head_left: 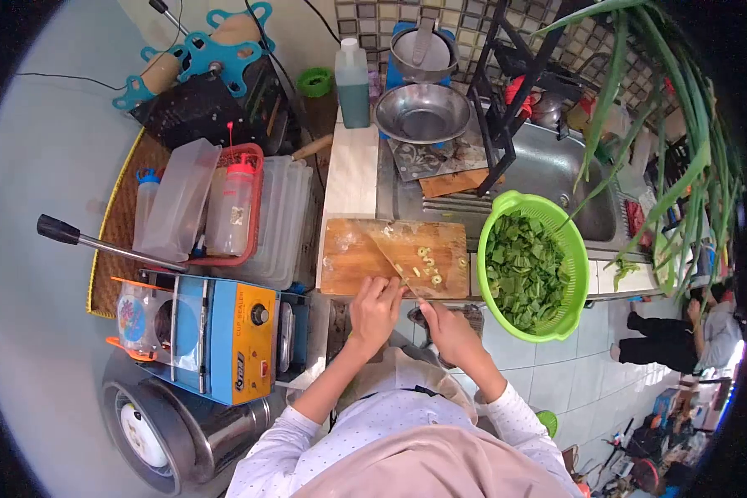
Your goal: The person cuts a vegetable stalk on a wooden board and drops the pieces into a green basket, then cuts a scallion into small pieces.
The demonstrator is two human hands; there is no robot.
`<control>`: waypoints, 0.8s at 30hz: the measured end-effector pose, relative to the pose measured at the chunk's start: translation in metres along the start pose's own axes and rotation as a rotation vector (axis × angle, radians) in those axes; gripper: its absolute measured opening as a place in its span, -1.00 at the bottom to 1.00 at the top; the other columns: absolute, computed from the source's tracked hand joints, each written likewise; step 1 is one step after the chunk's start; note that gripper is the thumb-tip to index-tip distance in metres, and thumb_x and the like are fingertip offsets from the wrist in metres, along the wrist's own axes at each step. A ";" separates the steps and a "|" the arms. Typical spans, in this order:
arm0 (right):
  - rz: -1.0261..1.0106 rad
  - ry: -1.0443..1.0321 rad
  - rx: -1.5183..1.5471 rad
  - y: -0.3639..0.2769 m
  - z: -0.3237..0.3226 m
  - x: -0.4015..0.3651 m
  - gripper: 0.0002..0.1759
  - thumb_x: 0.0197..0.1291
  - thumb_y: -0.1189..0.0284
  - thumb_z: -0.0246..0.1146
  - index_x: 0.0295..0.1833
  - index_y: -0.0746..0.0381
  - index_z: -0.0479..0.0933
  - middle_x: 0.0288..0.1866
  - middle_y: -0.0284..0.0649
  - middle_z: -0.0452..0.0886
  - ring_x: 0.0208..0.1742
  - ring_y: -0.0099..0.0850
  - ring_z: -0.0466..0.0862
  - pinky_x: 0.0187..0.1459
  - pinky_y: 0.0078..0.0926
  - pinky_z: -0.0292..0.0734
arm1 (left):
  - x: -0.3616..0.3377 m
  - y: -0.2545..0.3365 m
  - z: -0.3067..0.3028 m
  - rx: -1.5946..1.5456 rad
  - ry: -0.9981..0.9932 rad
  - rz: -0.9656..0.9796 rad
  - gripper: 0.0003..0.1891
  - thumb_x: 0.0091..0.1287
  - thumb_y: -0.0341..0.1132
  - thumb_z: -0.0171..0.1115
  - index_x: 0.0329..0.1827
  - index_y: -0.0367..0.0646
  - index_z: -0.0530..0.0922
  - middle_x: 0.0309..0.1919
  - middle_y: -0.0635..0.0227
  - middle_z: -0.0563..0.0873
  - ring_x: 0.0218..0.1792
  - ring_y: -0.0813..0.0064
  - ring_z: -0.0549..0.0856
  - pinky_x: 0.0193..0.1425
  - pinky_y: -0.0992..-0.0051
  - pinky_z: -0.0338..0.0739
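A wooden cutting board point(349, 253) lies at the counter's front edge. My right hand point(452, 330) is closed round the handle of a knife point(394, 261), whose blade slants up and left over the board. Small pale green slices point(427, 259) are scattered on the board to the right of the blade. At the board's front edge, my left hand point(373, 311) has its fingers bunched close to the blade. Whatever those fingers pinch is hidden beneath them.
Right of the board stands a green colander point(579, 286) of chopped leafy greens point(527, 274). Behind it are a metal bowl point(423, 114) and a sink point(548, 170). A cup sealer point(253, 340) stands left. Long green stalks point(697, 108) hang at right; another person point(693, 336) is farther off.
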State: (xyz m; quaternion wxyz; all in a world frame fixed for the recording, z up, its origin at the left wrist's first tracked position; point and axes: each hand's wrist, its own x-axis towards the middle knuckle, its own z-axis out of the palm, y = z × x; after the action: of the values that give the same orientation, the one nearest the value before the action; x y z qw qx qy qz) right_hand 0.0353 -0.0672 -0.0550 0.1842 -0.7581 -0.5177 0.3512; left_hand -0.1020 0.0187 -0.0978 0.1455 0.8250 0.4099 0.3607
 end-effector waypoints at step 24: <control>0.015 0.064 0.187 0.007 -0.016 -0.036 -0.50 0.45 0.15 -0.09 -0.20 0.37 0.55 -0.45 0.18 0.55 -0.33 0.20 0.55 -0.28 0.04 0.39 | 0.003 0.002 -0.006 -0.102 -0.038 -0.042 -0.83 0.09 -0.39 0.41 -0.28 -0.26 0.69 -0.43 0.20 0.63 -0.35 0.18 0.62 -0.28 0.28 0.51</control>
State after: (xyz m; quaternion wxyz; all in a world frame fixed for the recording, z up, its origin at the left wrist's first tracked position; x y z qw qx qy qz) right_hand 0.0439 -0.1019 -0.0362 0.2682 -0.7522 -0.4709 0.3750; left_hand -0.1038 0.0193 -0.0913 0.2027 0.8144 0.4056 0.3622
